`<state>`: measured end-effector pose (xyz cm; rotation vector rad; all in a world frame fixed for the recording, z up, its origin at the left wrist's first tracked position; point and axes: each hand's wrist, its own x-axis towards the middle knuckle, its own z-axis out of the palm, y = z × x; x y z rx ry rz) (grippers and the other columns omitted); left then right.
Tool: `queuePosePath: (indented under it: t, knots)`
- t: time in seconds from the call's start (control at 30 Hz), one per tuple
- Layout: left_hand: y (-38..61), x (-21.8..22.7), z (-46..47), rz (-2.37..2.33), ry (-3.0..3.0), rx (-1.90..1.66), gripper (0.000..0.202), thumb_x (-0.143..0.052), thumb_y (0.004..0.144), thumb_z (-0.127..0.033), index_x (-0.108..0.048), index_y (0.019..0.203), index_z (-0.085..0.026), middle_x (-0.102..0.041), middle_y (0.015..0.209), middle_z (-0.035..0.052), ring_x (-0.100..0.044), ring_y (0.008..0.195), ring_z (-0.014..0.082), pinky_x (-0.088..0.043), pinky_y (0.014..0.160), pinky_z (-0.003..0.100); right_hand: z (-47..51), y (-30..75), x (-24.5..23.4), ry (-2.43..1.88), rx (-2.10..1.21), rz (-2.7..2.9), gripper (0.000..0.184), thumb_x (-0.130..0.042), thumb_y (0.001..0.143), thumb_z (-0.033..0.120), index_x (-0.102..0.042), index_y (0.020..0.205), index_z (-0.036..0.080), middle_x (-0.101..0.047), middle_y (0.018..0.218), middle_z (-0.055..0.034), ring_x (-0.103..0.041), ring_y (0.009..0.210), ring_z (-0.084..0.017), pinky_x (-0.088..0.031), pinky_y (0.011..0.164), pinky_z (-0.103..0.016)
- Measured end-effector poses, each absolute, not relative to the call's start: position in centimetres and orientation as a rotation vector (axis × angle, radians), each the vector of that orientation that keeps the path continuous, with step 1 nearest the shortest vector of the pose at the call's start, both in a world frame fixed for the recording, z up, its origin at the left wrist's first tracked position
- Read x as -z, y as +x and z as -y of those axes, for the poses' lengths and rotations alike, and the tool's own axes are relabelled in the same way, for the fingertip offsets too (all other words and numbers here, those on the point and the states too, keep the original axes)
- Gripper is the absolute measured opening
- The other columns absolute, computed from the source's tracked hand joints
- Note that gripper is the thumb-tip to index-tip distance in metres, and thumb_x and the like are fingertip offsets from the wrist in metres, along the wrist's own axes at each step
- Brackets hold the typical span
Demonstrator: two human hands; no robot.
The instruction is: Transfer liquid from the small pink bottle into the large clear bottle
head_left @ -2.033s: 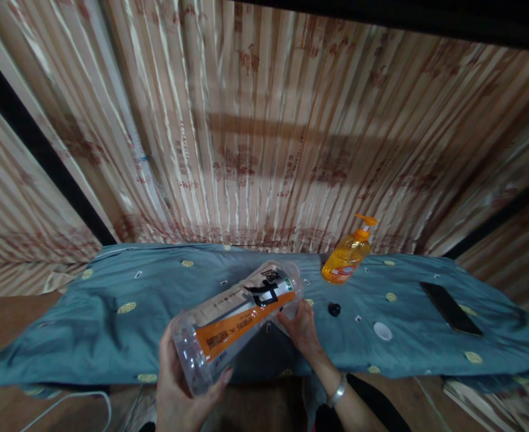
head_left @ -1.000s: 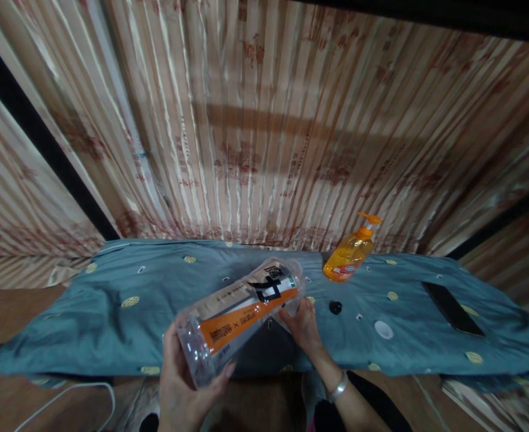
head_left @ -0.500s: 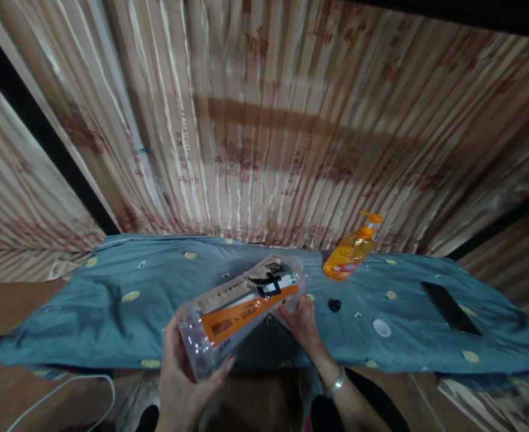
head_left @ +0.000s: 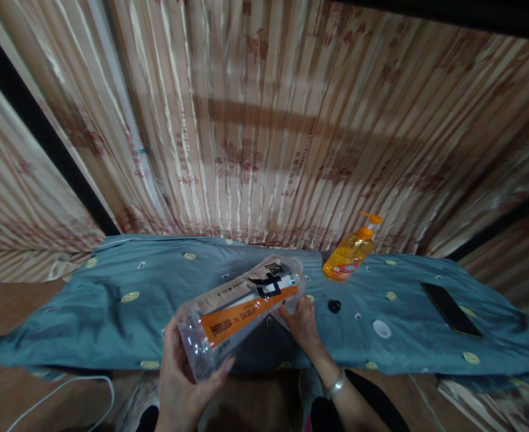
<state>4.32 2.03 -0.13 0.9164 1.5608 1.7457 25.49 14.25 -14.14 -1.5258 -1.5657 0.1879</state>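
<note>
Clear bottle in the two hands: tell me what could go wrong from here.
The clear bottle might slip if the left hand at its near end or the right hand at its far end loosens. The pump bottle could tip if bumped, since it stands on wrinkled cloth.

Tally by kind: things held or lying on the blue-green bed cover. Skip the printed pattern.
Bottles: 2 (clear bottle, orange pump bottle)
Phones: 1 (black phone)
Small round pieces: 2 (black piece, white disc)
Total: 5
</note>
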Motion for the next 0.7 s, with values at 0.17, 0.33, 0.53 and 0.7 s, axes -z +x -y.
queuePosePath:
  t: [0.17,0.33,0.53,0.7]
  knots:
    - [4.41,0.1,-2.08,-1.57,0.914,-1.763,0.091,-0.09,0.052,-0.05,-0.053,0.131,-0.023,-0.061,0.127,0.0081,-0.064,0.119,0.0291,-0.057,0.099,0.038,-14.25,25.38,13.99,-1.522,-0.181,1.579,0.017,-0.066,0.082,0.027,-0.056,0.096,0.027,-0.069,0.09,-0.0067,-0.066,0.092,-0.032,-0.051,0.092,-0.061]
    - [4.4,0.16,-2.07,-1.56,0.902,-1.754,0.092,-0.091,0.052,-0.049,-0.052,0.132,-0.023,-0.063,0.128,0.0081,-0.062,0.123,0.0294,-0.055,0.103,0.038,-14.24,25.37,13.75,-1.548,-0.199,1.581,0.021,-0.066,0.081,0.025,-0.055,0.098,0.028,-0.069,0.093,-0.0064,-0.066,0.094,-0.032,-0.051,0.093,-0.062]
    - [4.38,0.14,-1.99,-1.563,0.906,-1.762,0.091,-0.091,0.052,-0.048,-0.053,0.131,-0.025,-0.061,0.129,0.0068,-0.063,0.121,0.0283,-0.056,0.1,0.036,-14.16,25.34,13.52,-1.578,-0.231,1.553,0.022,-0.069,0.076,0.022,-0.054,0.093,0.026,-0.068,0.09,-0.0068,-0.066,0.094,-0.033,-0.05,0.094,-0.063]
    - [4.42,0.09,-2.03,-1.565,0.904,-1.762,0.09,-0.091,0.051,-0.049,-0.054,0.13,-0.026,-0.062,0.127,0.0062,-0.063,0.122,0.0297,-0.056,0.102,0.039,-14.23,25.34,13.58,-1.533,-0.214,1.559,0.021,-0.067,0.077,0.022,-0.056,0.094,0.027,-0.068,0.089,-0.0044,-0.066,0.09,-0.031,-0.051,0.092,-0.062]
